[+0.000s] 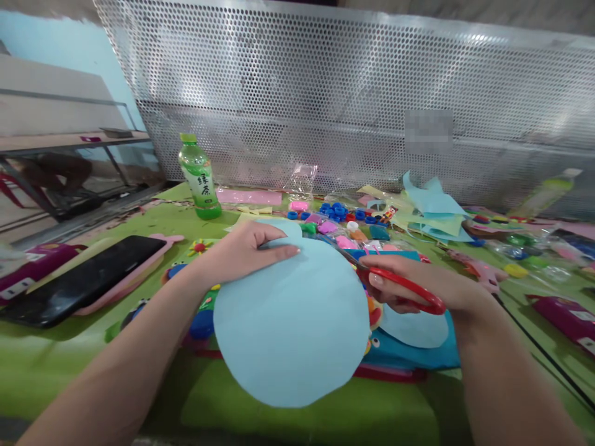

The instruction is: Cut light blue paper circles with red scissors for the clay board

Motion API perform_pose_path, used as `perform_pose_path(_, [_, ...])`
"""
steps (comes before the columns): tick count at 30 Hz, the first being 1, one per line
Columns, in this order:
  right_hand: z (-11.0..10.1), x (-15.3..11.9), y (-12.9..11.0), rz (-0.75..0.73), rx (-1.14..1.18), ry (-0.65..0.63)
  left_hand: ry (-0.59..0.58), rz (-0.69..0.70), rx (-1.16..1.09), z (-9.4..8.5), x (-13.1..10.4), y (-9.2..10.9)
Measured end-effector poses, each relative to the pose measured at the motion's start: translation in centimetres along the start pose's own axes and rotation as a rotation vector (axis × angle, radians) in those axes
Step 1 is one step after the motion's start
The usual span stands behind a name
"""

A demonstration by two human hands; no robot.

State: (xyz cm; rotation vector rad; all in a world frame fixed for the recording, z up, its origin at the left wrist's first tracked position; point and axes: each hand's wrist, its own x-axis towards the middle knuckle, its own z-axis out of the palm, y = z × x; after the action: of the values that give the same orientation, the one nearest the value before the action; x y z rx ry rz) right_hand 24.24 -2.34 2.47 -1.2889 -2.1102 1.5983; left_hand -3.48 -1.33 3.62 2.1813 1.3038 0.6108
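A large, roughly round sheet of light blue paper (292, 328) is held up in front of me. My left hand (255, 248) pinches its upper left edge, thumb on the near face and fingers behind. My right hand (400, 279) grips red-handled scissors (413, 291), whose blades lie along the paper's upper right edge. A smaller piece of blue paper (286, 228) sticks up behind the left thumb. Beneath my right hand, another rounded blue paper piece (418, 328) lies on a dark blue item (395, 356) with googly eyes. The sheet hides part of what lies beneath.
A green tea bottle (199, 179) stands back left. Near my left arm lies a black phone (93, 279). Blue bottle caps (337, 212) and colourful clay lumps (328, 227) sit behind the sheet. Paper scraps (434, 207) and a pink glue gun (481, 269) with a cord are at right.
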Motion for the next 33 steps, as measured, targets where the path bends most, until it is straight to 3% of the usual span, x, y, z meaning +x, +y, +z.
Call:
perform_pose_path(8, [-0.23,0.43,0.88,0.019,0.01,-0.038,-0.052,-0.041,0.023,0.15,0.14,-0.06])
perform_pose_path(33, [0.1,0.15,-0.11,-0.007,-0.164,-0.034,-0.08,-0.059,0.033,-0.03,0.07,0.04])
